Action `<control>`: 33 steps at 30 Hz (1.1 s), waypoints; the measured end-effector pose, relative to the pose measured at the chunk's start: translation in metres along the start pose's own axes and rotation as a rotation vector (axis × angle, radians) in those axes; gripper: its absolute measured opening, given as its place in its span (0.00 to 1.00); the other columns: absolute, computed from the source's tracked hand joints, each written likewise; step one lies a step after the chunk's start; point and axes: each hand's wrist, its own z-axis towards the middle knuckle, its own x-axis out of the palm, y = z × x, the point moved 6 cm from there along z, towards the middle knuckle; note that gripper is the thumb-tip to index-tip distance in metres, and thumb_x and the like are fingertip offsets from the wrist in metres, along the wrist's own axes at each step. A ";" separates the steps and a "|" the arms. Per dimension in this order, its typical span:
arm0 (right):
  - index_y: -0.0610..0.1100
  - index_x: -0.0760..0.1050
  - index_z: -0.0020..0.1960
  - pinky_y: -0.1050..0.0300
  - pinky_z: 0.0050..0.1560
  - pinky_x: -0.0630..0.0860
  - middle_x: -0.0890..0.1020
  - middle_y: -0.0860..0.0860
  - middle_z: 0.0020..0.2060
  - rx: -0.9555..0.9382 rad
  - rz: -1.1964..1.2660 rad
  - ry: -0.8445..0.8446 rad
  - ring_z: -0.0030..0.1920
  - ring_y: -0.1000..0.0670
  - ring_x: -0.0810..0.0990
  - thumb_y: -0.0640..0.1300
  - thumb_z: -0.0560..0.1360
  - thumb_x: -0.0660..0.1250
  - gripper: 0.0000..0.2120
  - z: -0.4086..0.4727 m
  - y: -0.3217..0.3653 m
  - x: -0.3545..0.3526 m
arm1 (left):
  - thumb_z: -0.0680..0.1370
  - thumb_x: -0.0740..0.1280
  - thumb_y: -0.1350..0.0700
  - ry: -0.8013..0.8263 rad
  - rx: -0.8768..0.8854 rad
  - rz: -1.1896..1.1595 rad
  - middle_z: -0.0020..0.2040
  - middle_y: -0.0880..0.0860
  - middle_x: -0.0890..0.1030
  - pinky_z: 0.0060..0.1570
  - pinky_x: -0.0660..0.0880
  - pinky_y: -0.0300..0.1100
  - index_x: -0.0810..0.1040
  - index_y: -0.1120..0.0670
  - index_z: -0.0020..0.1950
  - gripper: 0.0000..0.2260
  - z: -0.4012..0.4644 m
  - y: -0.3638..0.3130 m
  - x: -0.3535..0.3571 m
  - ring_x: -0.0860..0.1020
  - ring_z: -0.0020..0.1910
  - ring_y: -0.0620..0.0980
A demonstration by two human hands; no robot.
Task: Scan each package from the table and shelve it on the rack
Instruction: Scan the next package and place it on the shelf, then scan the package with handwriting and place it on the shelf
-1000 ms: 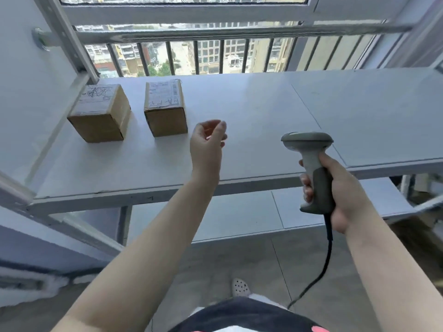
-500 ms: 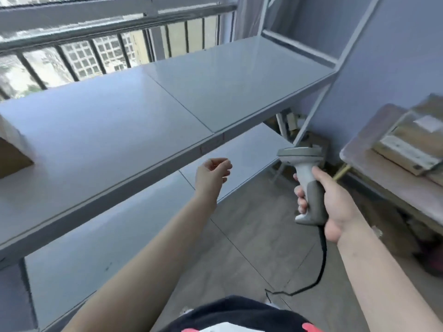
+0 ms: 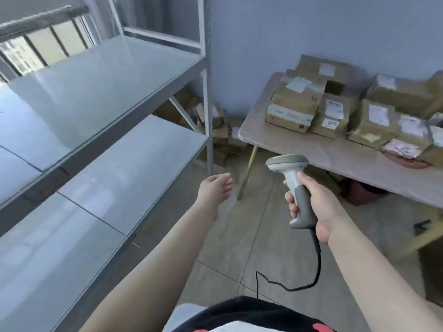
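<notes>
right hand (image 3: pixel 318 202) grips the scanner (image 3: pixel 293 188) upright at centre frame, left hand (image 3: pixel 215 188) hangs loose and holds nothing just left of it, packages (image 3: pixel 333 109) piled on the table (image 3: pixel 335 154) upper right, rack (image 3: pixel 119 97) filling the left.

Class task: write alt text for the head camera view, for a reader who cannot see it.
A person's right hand grips a corded barcode scanner while the empty left hand hangs open. Taped cardboard packages crowd a table on the right; a grey metal rack with bare shelves stands on the left.
</notes>
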 end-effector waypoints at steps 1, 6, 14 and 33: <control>0.44 0.79 0.49 0.58 0.32 0.66 0.76 0.49 0.29 -0.003 0.016 -0.027 0.26 0.52 0.69 0.57 0.79 0.61 0.17 0.002 0.003 -0.018 | 0.79 0.69 0.55 0.023 -0.017 0.007 0.45 0.53 0.83 0.47 0.76 0.41 0.79 0.54 0.47 0.03 0.005 0.003 0.021 0.80 0.43 0.48; 0.42 0.78 0.52 0.57 0.31 0.66 0.77 0.49 0.29 -0.040 0.103 -0.158 0.26 0.52 0.69 0.57 0.79 0.61 0.18 0.010 0.014 -0.101 | 0.80 0.68 0.56 0.144 -0.054 0.097 0.45 0.52 0.82 0.48 0.78 0.39 0.79 0.55 0.50 0.03 0.015 0.009 0.119 0.80 0.43 0.47; 0.42 0.79 0.52 0.57 0.33 0.67 0.77 0.49 0.29 -0.025 0.276 -0.386 0.27 0.51 0.69 0.57 0.78 0.62 0.19 0.017 0.018 -0.199 | 0.79 0.68 0.58 0.282 -0.134 0.207 0.44 0.53 0.81 0.42 0.76 0.38 0.78 0.56 0.47 0.03 0.044 0.032 0.229 0.79 0.40 0.48; 0.42 0.78 0.55 0.57 0.35 0.69 0.77 0.48 0.31 -0.035 0.525 -0.845 0.30 0.51 0.71 0.58 0.79 0.61 0.19 0.055 0.083 -0.373 | 0.79 0.67 0.62 0.597 -0.358 0.368 0.41 0.54 0.80 0.40 0.76 0.38 0.77 0.58 0.46 0.02 0.113 0.060 0.495 0.78 0.38 0.48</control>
